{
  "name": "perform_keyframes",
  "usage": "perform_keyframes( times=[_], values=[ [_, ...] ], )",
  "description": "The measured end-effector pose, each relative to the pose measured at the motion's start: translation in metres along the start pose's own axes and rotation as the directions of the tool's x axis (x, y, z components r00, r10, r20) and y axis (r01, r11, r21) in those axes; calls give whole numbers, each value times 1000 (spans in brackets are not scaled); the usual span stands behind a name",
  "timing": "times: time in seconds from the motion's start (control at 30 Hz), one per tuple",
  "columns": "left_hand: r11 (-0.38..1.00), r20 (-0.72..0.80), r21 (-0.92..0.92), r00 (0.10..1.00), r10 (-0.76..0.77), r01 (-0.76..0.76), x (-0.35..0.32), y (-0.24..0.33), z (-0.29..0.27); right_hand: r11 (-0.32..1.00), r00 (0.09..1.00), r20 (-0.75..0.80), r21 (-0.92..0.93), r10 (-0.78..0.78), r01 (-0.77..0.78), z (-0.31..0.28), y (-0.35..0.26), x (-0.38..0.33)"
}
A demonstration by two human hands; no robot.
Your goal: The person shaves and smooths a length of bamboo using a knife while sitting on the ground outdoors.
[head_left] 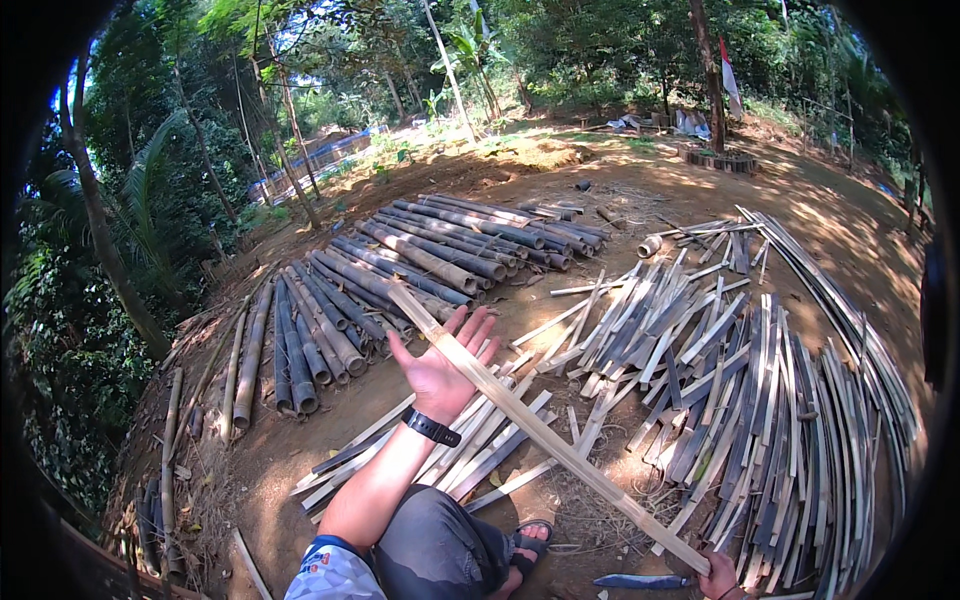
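Observation:
A long, pale bamboo strip (535, 427) runs slantwise across the view, from far left down to near right. My left hand (447, 372) is turned palm up with its fingers spread, and the strip lies across the palm without being gripped. A dark watch sits on that wrist. At the lower right edge, my right hand (720, 578) is closed around the strip's near end; part of this hand is cut off by the frame. Close by on the ground, left of the right hand, lies a machete-like blade (643, 581), its handle not visible.
Cut bamboo poles (440, 255) lie in rows beyond my left hand. Split bamboo strips (760, 430) are heaped on the right, with a smaller pile (480, 440) under my left arm. My sandalled foot (531, 543) stands on bare soil. Trees and a red-and-white flag (730, 80) rise behind.

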State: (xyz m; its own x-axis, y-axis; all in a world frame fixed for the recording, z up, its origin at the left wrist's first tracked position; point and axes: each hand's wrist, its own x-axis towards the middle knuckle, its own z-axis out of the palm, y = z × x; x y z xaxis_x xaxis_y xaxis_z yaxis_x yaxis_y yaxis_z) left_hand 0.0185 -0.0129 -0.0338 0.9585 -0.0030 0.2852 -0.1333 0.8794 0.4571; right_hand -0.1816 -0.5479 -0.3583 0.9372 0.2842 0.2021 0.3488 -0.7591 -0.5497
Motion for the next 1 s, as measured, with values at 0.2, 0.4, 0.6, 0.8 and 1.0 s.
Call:
perform_keyframes(
  times=[0.2,0.4,0.6,0.8,1.0],
  values=[
    [1000,18,15,1000,17,-17,-12,18,-8,999,999,46,-36,16,-14,3,30,3],
    [992,-32,122,999,-12,16,-5,12,13,967,987,19,-207,159,-152,-17,42,25],
    [918,232,336,963,136,-211,-36,86,29,960,982,139,-264,132,-92,1,18,99],
    [783,272,428,891,364,-451,-96,139,100,945,971,141,-293,191,-143,-6,-30,162],
    [700,215,491,851,478,-518,-114,130,101,925,944,54,-226,324,-305,-10,7,118]
  ],
)
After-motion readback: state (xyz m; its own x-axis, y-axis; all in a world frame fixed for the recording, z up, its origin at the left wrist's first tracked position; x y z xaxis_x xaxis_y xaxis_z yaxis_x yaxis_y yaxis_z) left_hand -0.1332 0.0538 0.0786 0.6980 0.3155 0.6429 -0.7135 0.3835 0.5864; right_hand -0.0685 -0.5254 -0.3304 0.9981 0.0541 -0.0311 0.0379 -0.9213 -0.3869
